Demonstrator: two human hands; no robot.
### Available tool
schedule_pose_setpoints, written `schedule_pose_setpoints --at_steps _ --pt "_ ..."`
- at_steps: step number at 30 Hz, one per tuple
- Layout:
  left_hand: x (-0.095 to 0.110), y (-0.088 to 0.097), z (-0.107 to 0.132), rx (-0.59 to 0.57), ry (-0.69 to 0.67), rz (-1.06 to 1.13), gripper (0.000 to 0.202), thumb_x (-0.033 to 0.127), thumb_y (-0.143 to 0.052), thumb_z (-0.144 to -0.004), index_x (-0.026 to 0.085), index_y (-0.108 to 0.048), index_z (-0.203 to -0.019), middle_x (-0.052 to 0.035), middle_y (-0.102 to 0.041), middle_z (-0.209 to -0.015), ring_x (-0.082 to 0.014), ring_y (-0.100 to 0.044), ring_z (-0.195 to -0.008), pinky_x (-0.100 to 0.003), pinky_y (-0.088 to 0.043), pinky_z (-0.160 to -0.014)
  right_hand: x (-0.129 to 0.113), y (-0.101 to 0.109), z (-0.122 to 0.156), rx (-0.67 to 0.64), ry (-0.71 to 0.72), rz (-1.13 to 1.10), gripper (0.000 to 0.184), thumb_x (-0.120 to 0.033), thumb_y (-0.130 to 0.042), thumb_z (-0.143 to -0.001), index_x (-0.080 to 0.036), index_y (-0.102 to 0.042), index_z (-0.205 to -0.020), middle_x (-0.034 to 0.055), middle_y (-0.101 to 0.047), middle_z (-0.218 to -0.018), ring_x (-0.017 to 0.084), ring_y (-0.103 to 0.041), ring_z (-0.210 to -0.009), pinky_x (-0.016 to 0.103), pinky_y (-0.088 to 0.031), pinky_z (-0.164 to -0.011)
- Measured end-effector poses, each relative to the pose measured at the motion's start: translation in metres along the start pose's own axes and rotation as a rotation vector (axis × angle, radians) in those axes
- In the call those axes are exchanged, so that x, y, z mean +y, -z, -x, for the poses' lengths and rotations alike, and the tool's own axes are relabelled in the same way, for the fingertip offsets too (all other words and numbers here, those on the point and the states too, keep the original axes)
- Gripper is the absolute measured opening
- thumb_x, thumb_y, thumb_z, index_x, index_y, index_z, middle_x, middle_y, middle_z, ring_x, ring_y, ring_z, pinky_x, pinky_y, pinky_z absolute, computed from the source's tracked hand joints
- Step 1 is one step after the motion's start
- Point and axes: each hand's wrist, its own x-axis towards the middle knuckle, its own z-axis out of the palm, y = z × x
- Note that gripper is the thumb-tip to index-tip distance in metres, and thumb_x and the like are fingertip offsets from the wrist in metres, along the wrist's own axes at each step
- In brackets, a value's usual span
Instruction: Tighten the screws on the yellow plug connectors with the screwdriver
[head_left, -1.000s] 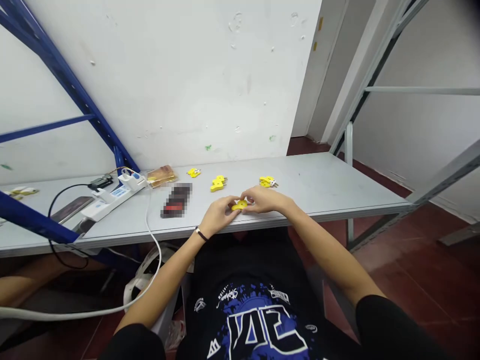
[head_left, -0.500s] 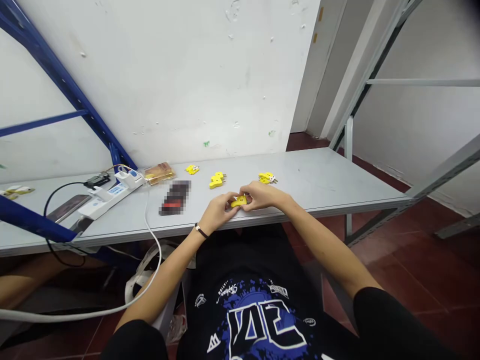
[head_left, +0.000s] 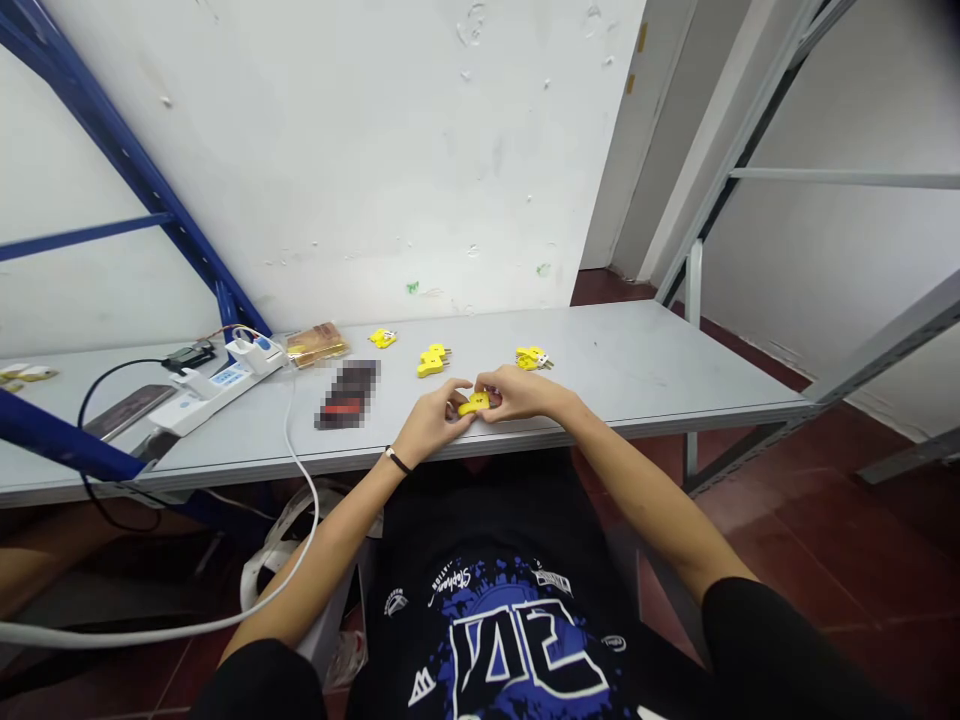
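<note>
A small yellow plug [head_left: 473,404] is held between my two hands, just above the front edge of the grey table. My left hand [head_left: 431,425] grips its left end with thumb and fingers. On the other end my right hand [head_left: 523,391] is closed, and its fingers hide part of the plug. Beyond my hands lie several yellow plugs with metal pins: a middle group [head_left: 433,361], a right group with white parts [head_left: 532,357], and a smaller cluster [head_left: 382,338] farther left.
A blurred-out dark object [head_left: 349,394] lies left of my hands. Behind it are a clear plastic bag [head_left: 318,344] and a white power strip [head_left: 217,385]. A white cable [head_left: 301,465] hangs over the table edge. Another person's arm [head_left: 52,560] shows below at far left.
The camera view has shifted slightly. My hands stay on the yellow plug, which looks a little turned between the fingers.
</note>
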Motion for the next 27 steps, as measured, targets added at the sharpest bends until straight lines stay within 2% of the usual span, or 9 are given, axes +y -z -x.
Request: schedule_pose_setpoints --at_steps 12,16,18,22,24,27 --pt "0.000 0.000 -0.002 0.024 0.061 0.015 0.038 0.029 -0.070 -0.080 0.022 -0.059 -0.115 0.0001 -0.074 -0.090 -0.0126 -0.059 -0.063 -0.027 -0.051 -0.066 0.007 -0.006 -0.005 0.025 0.028 0.016 0.024 -0.025 -0.069 -0.079 -0.017 -0.066 -0.102 -0.0012 -0.061 -0.075 0.014 -0.051 -0.066 0.025 -0.033 -0.061" --pt "0.001 0.000 -0.002 0.028 0.067 -0.012 0.037 0.031 -0.069 -0.080 0.021 -0.060 -0.114 0.0000 -0.073 -0.087 -0.0140 -0.063 -0.064 -0.028 -0.052 -0.066 -0.004 -0.001 -0.003 0.086 0.015 0.008 0.022 -0.029 -0.072 -0.077 -0.018 -0.067 -0.095 -0.0020 -0.060 -0.073 0.013 -0.050 -0.065 0.025 -0.033 -0.061" --pt "0.000 0.000 -0.002 0.033 0.072 -0.015 0.036 0.032 -0.069 -0.081 0.020 -0.060 -0.114 -0.0004 -0.072 -0.085 -0.0153 -0.065 -0.065 -0.029 -0.053 -0.066 -0.015 0.007 0.000 0.150 0.009 0.015 0.025 -0.035 -0.074 -0.078 -0.018 -0.067 -0.095 -0.0019 -0.059 -0.072 0.013 -0.050 -0.064 0.026 -0.034 -0.061" --pt "-0.002 -0.001 -0.002 0.024 0.058 0.013 0.038 0.032 -0.068 -0.083 0.020 -0.060 -0.117 -0.0019 -0.072 -0.089 -0.0156 -0.064 -0.067 -0.030 -0.054 -0.068 -0.026 0.037 0.010 0.233 -0.062 -0.009 0.033 -0.042 -0.067 -0.084 -0.020 -0.068 -0.109 -0.0010 -0.062 -0.076 0.014 -0.052 -0.065 0.027 -0.038 -0.063" --pt "-0.002 -0.002 -0.001 0.018 0.038 -0.007 0.038 0.032 -0.067 -0.084 0.020 -0.060 -0.119 -0.0021 -0.071 -0.091 -0.0151 -0.063 -0.069 -0.031 -0.055 -0.071 -0.017 0.054 0.020 0.236 -0.117 -0.005 0.033 -0.041 -0.067 -0.084 -0.021 -0.070 -0.110 0.0004 -0.066 -0.082 0.014 -0.056 -0.069 0.028 -0.041 -0.066" --pt "-0.003 -0.002 -0.001 0.018 0.010 -0.033 0.037 0.033 -0.066 -0.085 0.020 -0.061 -0.119 -0.0032 -0.072 -0.094 -0.0154 -0.063 -0.072 -0.032 -0.056 -0.074 0.010 0.078 0.042 0.229 -0.306 0.026 0.033 -0.040 -0.067 -0.083 -0.022 -0.071 -0.111 0.0036 -0.072 -0.096 0.018 -0.062 -0.079 0.029 -0.044 -0.069"
